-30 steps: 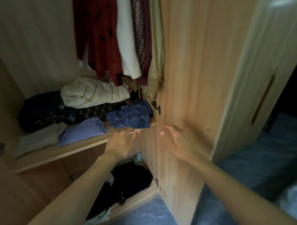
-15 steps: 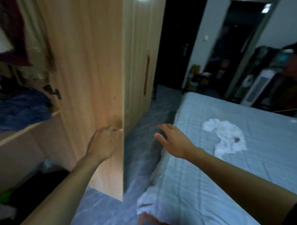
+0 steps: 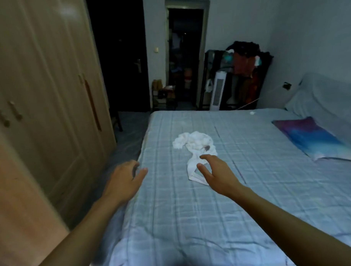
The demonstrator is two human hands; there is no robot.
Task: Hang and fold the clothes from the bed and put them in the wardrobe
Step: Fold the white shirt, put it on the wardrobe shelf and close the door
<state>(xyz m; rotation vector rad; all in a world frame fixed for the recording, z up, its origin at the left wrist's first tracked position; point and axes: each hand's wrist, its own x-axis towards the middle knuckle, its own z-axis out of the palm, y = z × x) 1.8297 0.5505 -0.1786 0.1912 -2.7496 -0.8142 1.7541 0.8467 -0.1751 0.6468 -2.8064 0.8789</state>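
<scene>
I see the wardrobe (image 3: 40,97) walling off the whole left of the frame, which leaves only a narrow strip of floor (image 3: 127,142) between its doors and the left edge of the bed (image 3: 193,221). The left hand (image 3: 124,180) hovers there with little room to its side. At centre, bare checked sheet lies all round the crumpled white garment (image 3: 195,144), so the right hand (image 3: 216,175), spread just over its near end, has open approaches from below and either side, with the pillow (image 3: 314,140) well apart at right.
</scene>
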